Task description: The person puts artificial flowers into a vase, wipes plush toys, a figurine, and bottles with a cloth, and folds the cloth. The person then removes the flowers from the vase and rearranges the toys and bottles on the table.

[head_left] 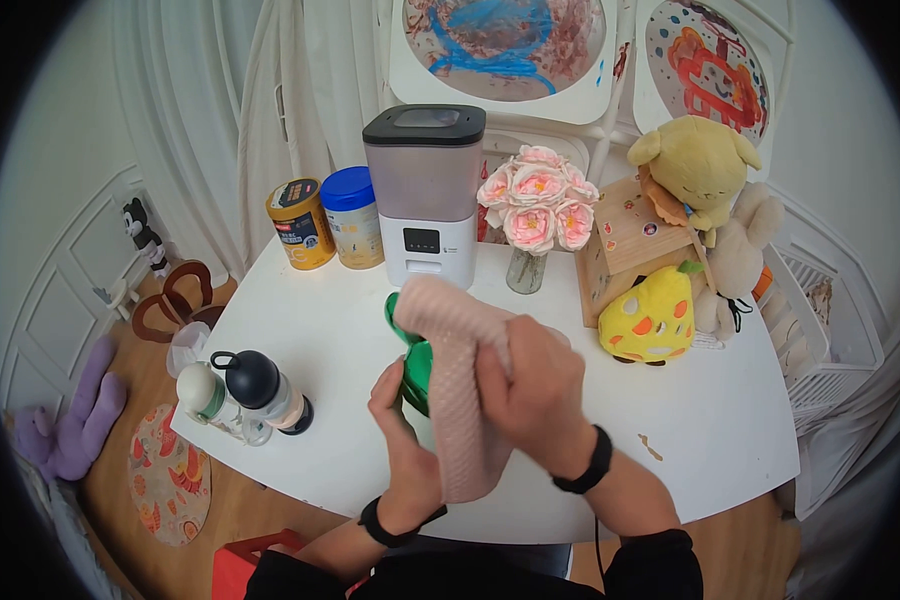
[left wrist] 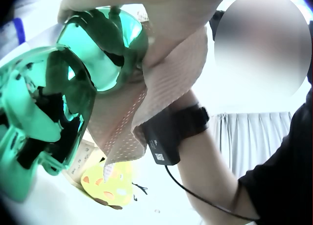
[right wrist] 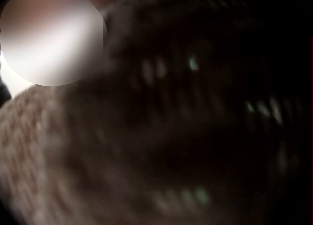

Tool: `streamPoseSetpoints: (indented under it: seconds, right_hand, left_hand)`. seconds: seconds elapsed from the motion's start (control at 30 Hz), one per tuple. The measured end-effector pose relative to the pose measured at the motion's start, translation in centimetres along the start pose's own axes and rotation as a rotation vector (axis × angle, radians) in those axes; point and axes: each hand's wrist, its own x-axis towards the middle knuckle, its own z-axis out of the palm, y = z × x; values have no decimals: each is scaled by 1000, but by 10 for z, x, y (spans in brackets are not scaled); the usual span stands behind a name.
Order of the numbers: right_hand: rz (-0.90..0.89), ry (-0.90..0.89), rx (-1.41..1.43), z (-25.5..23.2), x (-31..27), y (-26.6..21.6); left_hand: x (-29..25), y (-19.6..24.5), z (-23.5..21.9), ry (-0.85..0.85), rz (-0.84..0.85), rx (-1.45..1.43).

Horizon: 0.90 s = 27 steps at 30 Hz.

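Over the near edge of the white table (head_left: 695,445), two hands are holding the work up in the air, probably so that the thing can be turned freely without touching the surface. The left hand (head_left: 407,438) is pinching a glossy green thing (head_left: 419,378) between curled fingers and thumb; the left wrist view is showing it as two curved, mirror-bright parts, perhaps eyewear, though I cannot tell for sure. The right hand (head_left: 535,388) is gripping a pink textured cloth (head_left: 458,400), its folds draping against the green thing and hiding part of it. One hand is seemingly bracing while the other is managing the fabric. The right wrist view is too dark and blurred to add anything about contact.

Toward the left edge, a dark-capped bottle (head_left: 260,385) and a white-capped bottle (head_left: 206,392) are standing side by side, well apart from the hands. Along the far edge, a gold can (head_left: 302,225), a blue-lidded can (head_left: 355,222), a dispenser (head_left: 425,185) and a vase (head_left: 526,270) of pink flowers (head_left: 537,200) are lining up, likely leaving the middle free for handling. Near the far right corner, a yellow plush (head_left: 650,318) is leaning against a wooden house (head_left: 630,245).
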Motion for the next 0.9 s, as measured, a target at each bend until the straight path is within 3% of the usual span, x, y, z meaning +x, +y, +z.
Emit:
streamPoseSetpoints:
  seconds: [0.03,0.07,0.1,0.13,0.2,0.27,0.33,0.4,0.47,0.53,0.6,0.67,0.7,0.9]
  right_hand:
    - [165,-162,189,-11,9,12]
    - [167,-166,183,-12,14,20]
    - [172,-197,342,-10,16,27]
    - [174,-224,502,-9,16,31]
    - [244,-212,592,-5,18,30]
    - [310,-201,687,4,15,29]
    - [400,-133,672,16,-1,27]
    - [301,-176,572,19,-10,23]
    - [183,-155,479,22,-16,11]
    - [224,-259,519,12,-17,6]
    - [80,-343,380,7,-22,1]
    - [52,-387,326,4,-32,-8]
    - [22,-430,271,3,-37,-13]
    - [-5,-479,208,-1,-52,-44]
  left_hand:
    - [5,-4,-10,-51,31,-124]
    - [9,-8,-18,-104,58,-248]
    - [15,-4,-25,-139,-90,-448]
    - [23,2,-27,-139,-94,-449]
    - [41,13,-29,-344,-116,-528]
    - [53,12,-33,-356,-138,-531]
    - [60,7,-39,-500,-75,-203]
    - [47,0,-26,-388,-50,-68]
    - [34,4,-21,-308,-133,2]
    - [31,0,-22,-345,-97,63]
    - [29,-1,-26,-384,-64,123]
    - [29,5,-34,-537,70,212]
    - [30,12,-39,-540,328,413]
    - [25,17,-25,-547,248,340]
